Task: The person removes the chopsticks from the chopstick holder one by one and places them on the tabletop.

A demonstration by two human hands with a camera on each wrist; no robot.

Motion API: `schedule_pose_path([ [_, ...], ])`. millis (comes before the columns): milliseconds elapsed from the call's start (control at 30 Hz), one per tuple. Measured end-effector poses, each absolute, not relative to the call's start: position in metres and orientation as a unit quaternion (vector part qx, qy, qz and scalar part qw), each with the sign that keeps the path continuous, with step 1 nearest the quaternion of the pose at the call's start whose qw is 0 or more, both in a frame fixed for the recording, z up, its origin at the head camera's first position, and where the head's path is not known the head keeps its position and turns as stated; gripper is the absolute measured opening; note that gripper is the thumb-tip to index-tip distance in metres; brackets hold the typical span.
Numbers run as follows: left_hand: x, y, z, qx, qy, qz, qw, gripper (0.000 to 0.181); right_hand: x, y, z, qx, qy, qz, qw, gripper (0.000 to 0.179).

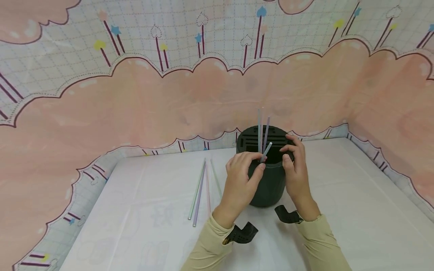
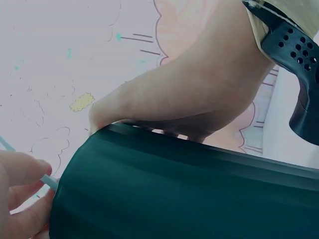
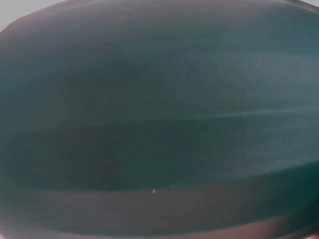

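Pinching a pale blue straw (image 1: 268, 148) between thumb and fingertips, the left hand (image 1: 241, 177) reaches over the near rim of a dark green bin (image 1: 268, 188). The right hand (image 1: 297, 175) is curled over the rim on the bin's right side, gripping it, thumb toward the near side. The bin stands upright on a white table (image 1: 359, 192), in from the far edge and right of its middle. Three more straws, a blue one (image 1: 259, 130), a pink one and a purple one (image 1: 266, 128), stick up out of the bin. Between the bin and the table's left edge lie four loose straws: two green, a purple one (image 1: 199, 195) and a pink one (image 1: 208, 188). Patterned cloth (image 1: 203, 101) hangs beyond the far edge.
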State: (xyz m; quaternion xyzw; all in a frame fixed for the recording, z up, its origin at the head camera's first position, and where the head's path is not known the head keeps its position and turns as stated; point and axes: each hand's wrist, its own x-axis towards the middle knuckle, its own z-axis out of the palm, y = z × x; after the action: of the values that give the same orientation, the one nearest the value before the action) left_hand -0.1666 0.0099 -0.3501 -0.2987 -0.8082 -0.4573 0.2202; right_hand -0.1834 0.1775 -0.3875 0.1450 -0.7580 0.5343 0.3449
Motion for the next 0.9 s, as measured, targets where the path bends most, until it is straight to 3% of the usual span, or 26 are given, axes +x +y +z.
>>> schedule_pose_path([
  [900,-0.180,0.008,-0.337,-0.278,-0.713,-0.572,0.295,0.014,-0.210,0.195,-0.389,0.170,-0.749,0.551,0.328,0.030],
])
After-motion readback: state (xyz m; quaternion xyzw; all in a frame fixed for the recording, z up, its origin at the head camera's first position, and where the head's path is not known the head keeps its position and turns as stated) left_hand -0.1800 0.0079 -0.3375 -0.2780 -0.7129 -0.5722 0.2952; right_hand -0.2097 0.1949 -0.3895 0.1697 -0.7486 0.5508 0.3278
